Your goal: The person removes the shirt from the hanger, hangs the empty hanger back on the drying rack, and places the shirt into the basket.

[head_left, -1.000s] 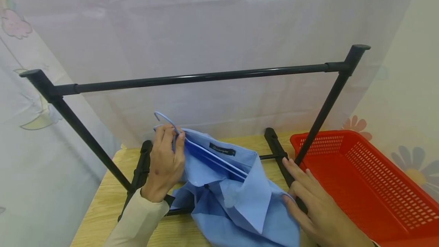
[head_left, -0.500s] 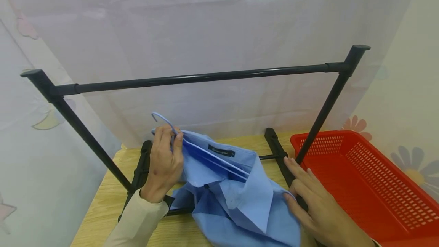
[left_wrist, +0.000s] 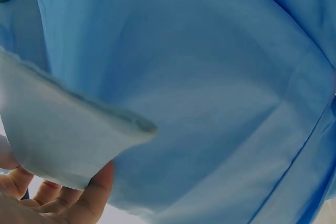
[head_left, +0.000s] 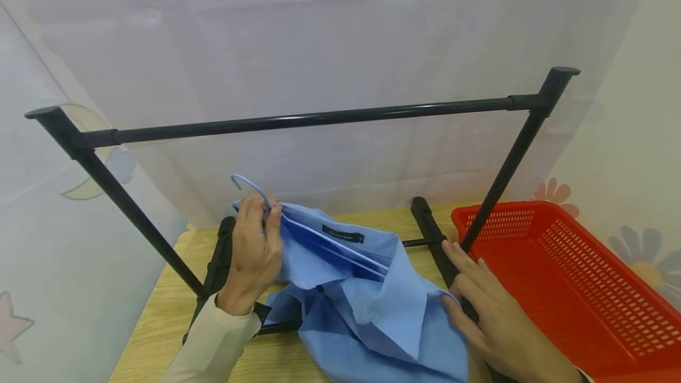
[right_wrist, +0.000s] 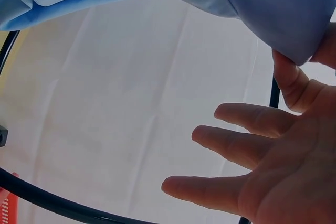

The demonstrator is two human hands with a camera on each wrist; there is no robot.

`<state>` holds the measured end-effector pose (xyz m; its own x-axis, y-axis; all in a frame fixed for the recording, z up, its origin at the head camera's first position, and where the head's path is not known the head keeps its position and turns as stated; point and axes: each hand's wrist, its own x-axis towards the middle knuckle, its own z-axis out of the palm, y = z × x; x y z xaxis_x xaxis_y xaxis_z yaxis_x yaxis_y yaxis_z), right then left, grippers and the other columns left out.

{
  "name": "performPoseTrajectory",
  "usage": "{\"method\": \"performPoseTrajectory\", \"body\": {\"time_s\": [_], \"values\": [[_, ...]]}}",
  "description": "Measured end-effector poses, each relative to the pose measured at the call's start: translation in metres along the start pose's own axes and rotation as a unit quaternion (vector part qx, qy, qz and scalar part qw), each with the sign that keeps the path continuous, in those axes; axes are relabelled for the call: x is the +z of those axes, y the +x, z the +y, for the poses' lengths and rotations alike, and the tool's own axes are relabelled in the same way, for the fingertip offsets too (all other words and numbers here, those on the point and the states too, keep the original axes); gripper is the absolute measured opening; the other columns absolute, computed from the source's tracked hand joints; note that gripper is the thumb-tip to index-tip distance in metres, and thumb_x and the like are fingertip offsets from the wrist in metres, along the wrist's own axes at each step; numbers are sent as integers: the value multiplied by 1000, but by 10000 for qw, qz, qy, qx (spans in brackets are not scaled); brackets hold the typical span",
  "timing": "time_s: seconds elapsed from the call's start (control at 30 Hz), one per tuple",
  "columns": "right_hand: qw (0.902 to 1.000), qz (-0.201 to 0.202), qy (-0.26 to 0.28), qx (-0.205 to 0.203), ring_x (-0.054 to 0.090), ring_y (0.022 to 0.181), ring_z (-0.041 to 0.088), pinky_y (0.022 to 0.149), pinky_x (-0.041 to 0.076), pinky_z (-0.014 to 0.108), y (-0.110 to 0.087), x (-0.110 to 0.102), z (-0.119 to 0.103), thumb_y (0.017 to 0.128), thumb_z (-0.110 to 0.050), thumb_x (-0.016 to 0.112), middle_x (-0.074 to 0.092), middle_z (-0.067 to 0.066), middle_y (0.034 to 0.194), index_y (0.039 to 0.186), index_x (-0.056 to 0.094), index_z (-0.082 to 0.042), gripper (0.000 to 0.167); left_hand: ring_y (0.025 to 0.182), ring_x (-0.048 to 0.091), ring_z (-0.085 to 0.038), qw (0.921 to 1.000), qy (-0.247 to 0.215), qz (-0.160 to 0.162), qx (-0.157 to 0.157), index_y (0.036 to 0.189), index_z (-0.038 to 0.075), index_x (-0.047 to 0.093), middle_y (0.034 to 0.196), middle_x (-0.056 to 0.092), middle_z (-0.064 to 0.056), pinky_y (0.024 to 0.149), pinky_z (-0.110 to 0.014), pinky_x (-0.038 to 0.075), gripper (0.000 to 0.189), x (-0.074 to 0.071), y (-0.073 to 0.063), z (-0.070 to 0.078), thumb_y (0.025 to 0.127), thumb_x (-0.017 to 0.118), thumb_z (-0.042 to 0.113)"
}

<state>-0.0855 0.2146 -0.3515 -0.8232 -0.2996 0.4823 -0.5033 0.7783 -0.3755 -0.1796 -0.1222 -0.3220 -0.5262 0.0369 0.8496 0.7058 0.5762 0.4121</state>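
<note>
A light blue collared shirt (head_left: 383, 318) with a dark neck label (head_left: 343, 233) lies bunched between my hands. A pale blue clothes hanger (head_left: 335, 245) runs inside its neck opening, with its hook sticking out at the upper left. My left hand (head_left: 255, 247) grips the hanger near the hook together with the collar; in the left wrist view, fingers (left_wrist: 100, 190) wrap the collar's edge. At the right, my right hand (head_left: 489, 312) pinches the shirt between thumb and index finger. In the right wrist view its other fingers (right_wrist: 231, 145) stretch out straight.
A black garment rack (head_left: 319, 118) stands on the wooden table (head_left: 154, 330), its top bar beyond and above the hands. To the right sits a red plastic basket (head_left: 558, 288), partly behind the rack's right post. Pale sheeting (head_left: 340, 34) covers the wall behind.
My left hand has shifted slightly left with the hanger's hook and collar. The right hand keeps its pinch on the shirt and has moved only slightly right.
</note>
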Motion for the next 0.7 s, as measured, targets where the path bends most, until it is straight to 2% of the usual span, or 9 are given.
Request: {"method": "performPoseTrajectory", "body": {"time_s": [0.13,0.33,0.57,0.7], "values": [[9999,-80,-21,104,36,141,43,98,32,72,2,0,-1,81,-10,81,43,15,153,80,52,-29,34,89,50,-28,10000,2,-7,34,101,-5,55,100,55,-19,70,-34,38,21,1,0,0,107,44,11],[9983,-413,103,404,31,144,42,102,27,72,3,0,-4,83,-15,80,41,15,154,81,56,-30,28,86,50,-28,9999,47,96,92,99,-6,56,97,55,-18,70,-34,39,21,1,0,-1,106,45,10],[9993,-284,181,169,32,144,41,103,26,72,4,-1,-8,84,-17,81,43,13,154,86,59,-30,26,84,50,-26,9999,99,40,-108,98,-4,56,96,55,-17,68,-36,40,11,0,0,-1,103,49,3],[9987,-424,179,209,30,145,40,100,30,73,5,-2,-11,84,-22,81,41,11,155,93,61,-30,23,83,48,-26,9999,99,23,-134,97,-3,56,95,54,-16,67,-36,39,12,0,0,-1,104,49,5]]}}
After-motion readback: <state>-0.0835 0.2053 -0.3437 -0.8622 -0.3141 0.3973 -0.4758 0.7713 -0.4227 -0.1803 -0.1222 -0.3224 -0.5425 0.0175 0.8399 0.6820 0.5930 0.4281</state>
